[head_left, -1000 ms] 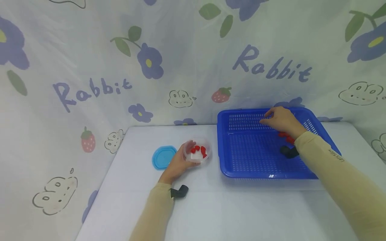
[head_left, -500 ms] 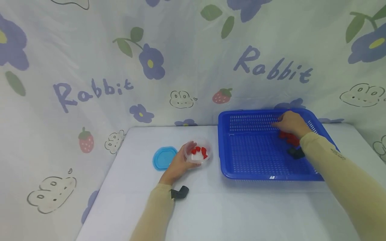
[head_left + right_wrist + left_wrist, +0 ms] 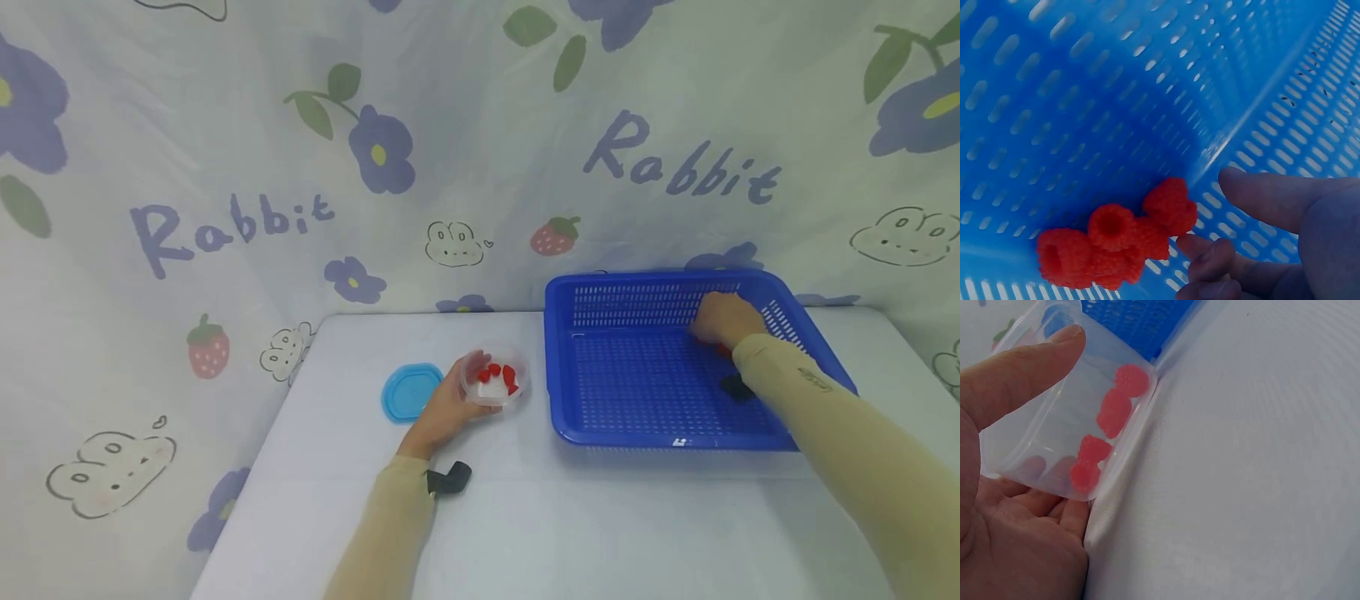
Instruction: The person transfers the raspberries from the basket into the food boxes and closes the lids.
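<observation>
My left hand (image 3: 442,410) holds a clear plastic tub (image 3: 492,399) by its side on the white table. In the left wrist view the thumb lies across the tub's outside, and several red raspberries (image 3: 1114,412) lie at its bottom. My right hand (image 3: 723,320) is down inside the blue basket (image 3: 637,438), near its far right corner. In the right wrist view a cluster of raspberries (image 3: 1113,227) lies there. A fingertip is at the nearest raspberry, touching or almost touching, while the thumb stands apart from it. Nothing is held between them.
A light blue lid (image 3: 412,392) lies on the white table (image 3: 570,533), left of the tub. The basket's raised walls surround the right hand. A patterned curtain (image 3: 465,167) hangs right behind the table and along its left side.
My right hand has gone down and slightly right into the basket, from above the far wall to the raspberries, which it now mostly hides. My left hand and the tub have stayed put.
</observation>
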The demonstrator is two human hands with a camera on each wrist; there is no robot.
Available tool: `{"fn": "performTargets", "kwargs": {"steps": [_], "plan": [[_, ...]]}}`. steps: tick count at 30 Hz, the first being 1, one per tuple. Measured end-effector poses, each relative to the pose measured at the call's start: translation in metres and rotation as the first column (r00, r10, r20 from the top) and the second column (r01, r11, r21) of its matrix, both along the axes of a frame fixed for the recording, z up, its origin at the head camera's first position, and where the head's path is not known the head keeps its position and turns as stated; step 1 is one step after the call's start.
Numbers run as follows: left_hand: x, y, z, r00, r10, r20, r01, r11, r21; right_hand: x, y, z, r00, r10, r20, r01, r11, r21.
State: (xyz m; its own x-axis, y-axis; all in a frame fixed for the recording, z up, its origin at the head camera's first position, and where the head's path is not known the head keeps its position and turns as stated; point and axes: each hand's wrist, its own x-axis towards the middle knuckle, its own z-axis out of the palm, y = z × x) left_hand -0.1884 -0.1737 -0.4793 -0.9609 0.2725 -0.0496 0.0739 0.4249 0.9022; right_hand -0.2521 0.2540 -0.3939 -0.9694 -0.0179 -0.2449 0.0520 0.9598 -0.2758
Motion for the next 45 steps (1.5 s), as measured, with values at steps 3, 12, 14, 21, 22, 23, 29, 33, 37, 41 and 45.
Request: {"fn": "performTargets", "kwargs": {"steps": [3, 12, 14, 21, 22, 23, 29, 33, 37, 41, 45], "plan": [[0.000, 0.000, 0.000, 1.000, 0.002, 0.004, -0.002, 1.000, 0.004, 0.000, 0.000, -0.003, 1.000, -0.026, 0.004, 0.026, 1.000, -0.015], [0.001, 0.002, 0.001, 1.000, 0.007, 0.006, -0.007, 1.000, -0.003, -0.002, 0.006, -0.010, 0.995, -0.071, -0.066, 0.069, 0.997, -0.031], [0.001, 0.001, 0.001, 1.000, 0.005, 0.000, -0.005, 1.000, 0.001, -0.002, 0.008, -0.011, 0.994, -0.072, -0.085, 0.069, 0.997, -0.039], [0.001, 0.000, 0.001, 1.000, 0.009, 0.010, -0.009, 1.000, 0.008, -0.005, 0.011, -0.015, 0.987, -0.094, -0.129, 0.090, 0.995, -0.042], [0.001, 0.000, 0.001, 1.000, 0.008, 0.010, -0.009, 1.000, 0.007, -0.005, 0.011, -0.015, 0.987, -0.096, -0.132, 0.091, 0.995, -0.042], [0.001, 0.000, 0.001, 1.000, 0.007, 0.010, -0.007, 1.000, 0.008, -0.005, 0.011, -0.016, 0.986, -0.094, -0.136, 0.089, 0.995, -0.039], [0.001, 0.000, 0.001, 1.000, -0.005, 0.002, 0.005, 1.000, 0.011, -0.006, 0.011, -0.019, 0.990, -0.085, -0.115, 0.083, 0.996, -0.023], [0.001, 0.000, 0.002, 1.000, -0.006, -0.002, 0.006, 1.000, 0.012, -0.006, 0.011, -0.020, 0.993, -0.079, -0.089, 0.077, 0.997, -0.025], [0.001, 0.000, 0.002, 1.000, -0.008, -0.008, 0.008, 1.000, 0.017, -0.005, 0.009, -0.020, 0.995, -0.073, -0.065, 0.072, 0.997, -0.032], [0.002, 0.000, 0.003, 1.000, -0.006, -0.007, 0.007, 1.000, 0.019, -0.006, 0.009, -0.020, 0.997, -0.049, -0.061, 0.048, 0.999, -0.021], [0.002, 0.000, 0.003, 1.000, -0.001, -0.002, 0.001, 1.000, 0.017, -0.006, 0.010, -0.020, 0.998, -0.036, -0.052, 0.035, 0.999, -0.018]]}}
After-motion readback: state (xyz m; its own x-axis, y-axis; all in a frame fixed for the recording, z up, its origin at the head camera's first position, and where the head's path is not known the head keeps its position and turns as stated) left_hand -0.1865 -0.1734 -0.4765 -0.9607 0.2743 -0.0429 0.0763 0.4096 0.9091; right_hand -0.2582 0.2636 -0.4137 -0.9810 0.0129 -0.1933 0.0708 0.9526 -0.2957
